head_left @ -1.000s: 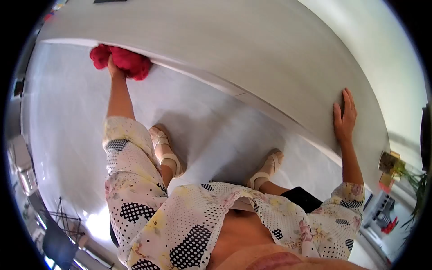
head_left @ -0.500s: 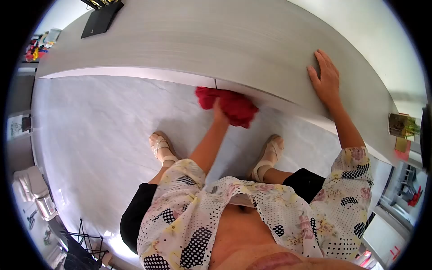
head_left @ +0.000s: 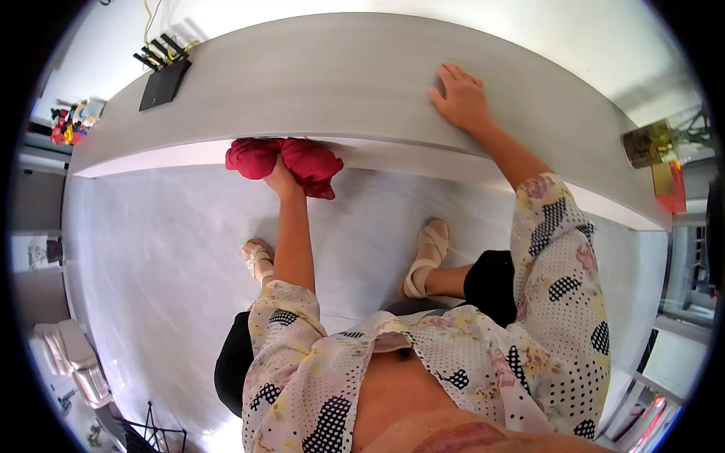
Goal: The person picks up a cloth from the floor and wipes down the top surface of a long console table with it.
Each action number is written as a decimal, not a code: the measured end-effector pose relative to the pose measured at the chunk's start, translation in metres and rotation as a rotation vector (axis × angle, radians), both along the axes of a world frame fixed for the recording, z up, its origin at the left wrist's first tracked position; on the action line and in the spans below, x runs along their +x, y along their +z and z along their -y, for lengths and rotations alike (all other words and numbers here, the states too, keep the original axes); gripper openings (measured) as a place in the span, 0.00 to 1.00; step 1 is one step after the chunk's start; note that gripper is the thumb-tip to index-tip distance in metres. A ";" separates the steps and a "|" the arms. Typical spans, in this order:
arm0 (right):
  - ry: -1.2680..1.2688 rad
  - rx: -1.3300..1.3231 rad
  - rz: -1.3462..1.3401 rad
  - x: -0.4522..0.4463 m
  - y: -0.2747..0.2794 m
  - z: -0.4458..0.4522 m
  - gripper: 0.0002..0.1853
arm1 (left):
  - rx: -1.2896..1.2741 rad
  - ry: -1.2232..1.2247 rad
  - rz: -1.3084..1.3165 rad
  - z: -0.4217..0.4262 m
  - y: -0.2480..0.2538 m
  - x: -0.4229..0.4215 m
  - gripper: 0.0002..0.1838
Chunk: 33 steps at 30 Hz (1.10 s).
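A bunched red cloth (head_left: 321, 162) is in my left hand (head_left: 282, 181), whose fingers are partly hidden in its folds. The cloth presses against the pale front edge of a long grey wood-grain counter (head_left: 340, 83). My right hand (head_left: 462, 98) lies palm down on the counter top, right of the cloth, with nothing in it.
A black router (head_left: 164, 84) with upright antennas and a yellow cable stands at the counter's left end. At the right end are a glass vase (head_left: 646, 145) with a plant and a red and gold box (head_left: 667, 189). My sandalled feet stand on the grey floor (head_left: 166, 257).
My left hand has moved left along the counter's front edge with the red cloth. My right hand has slid left over the top, and the view has shifted, showing more wall.
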State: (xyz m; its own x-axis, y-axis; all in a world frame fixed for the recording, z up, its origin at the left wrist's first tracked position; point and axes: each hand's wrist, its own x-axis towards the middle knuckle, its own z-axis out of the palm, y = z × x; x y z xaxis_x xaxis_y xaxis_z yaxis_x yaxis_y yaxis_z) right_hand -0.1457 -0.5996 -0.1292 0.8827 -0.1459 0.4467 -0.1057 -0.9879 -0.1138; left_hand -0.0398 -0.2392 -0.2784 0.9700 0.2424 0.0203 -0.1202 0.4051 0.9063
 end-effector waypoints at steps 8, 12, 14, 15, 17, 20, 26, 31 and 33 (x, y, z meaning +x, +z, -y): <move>-0.052 0.002 -0.071 0.022 0.002 -0.015 0.29 | -0.153 -0.331 -0.313 0.200 -0.050 -0.137 0.24; 0.174 -0.057 -0.149 0.040 -0.020 -0.009 0.31 | 0.102 -0.687 -0.246 0.192 0.065 -0.174 0.26; 0.339 -0.048 -0.197 0.027 -0.032 0.007 0.32 | 0.380 -0.702 -0.029 0.152 0.083 -0.148 0.28; 0.343 -0.026 -0.228 0.015 -0.034 0.016 0.32 | 0.523 -0.710 0.078 0.126 0.096 -0.133 0.29; 0.339 0.022 -0.295 -0.026 -0.022 0.037 0.32 | 1.009 -0.567 0.498 0.081 0.151 -0.106 0.32; 0.149 0.022 -0.343 -0.094 -0.012 0.081 0.31 | 0.972 -0.486 0.491 0.038 0.217 -0.045 0.28; -0.276 -0.063 -0.116 -0.212 -0.032 0.175 0.34 | 1.515 -0.224 0.391 0.058 0.161 0.053 0.35; -0.331 0.029 0.023 -0.204 -0.036 0.171 0.32 | 1.587 -0.592 0.689 0.203 0.158 0.010 0.31; -0.348 0.188 0.060 -0.202 -0.036 0.172 0.31 | 1.554 -0.737 0.807 0.276 0.169 -0.057 0.31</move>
State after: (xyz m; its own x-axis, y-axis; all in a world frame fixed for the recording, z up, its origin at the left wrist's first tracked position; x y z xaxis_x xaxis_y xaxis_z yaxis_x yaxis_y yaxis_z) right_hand -0.3481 -0.7719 -0.1650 0.7394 -0.5153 0.4332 -0.4177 -0.8558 -0.3051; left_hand -0.0964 -0.5150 -0.1098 0.5062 -0.8336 0.2210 -0.8499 -0.4387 0.2919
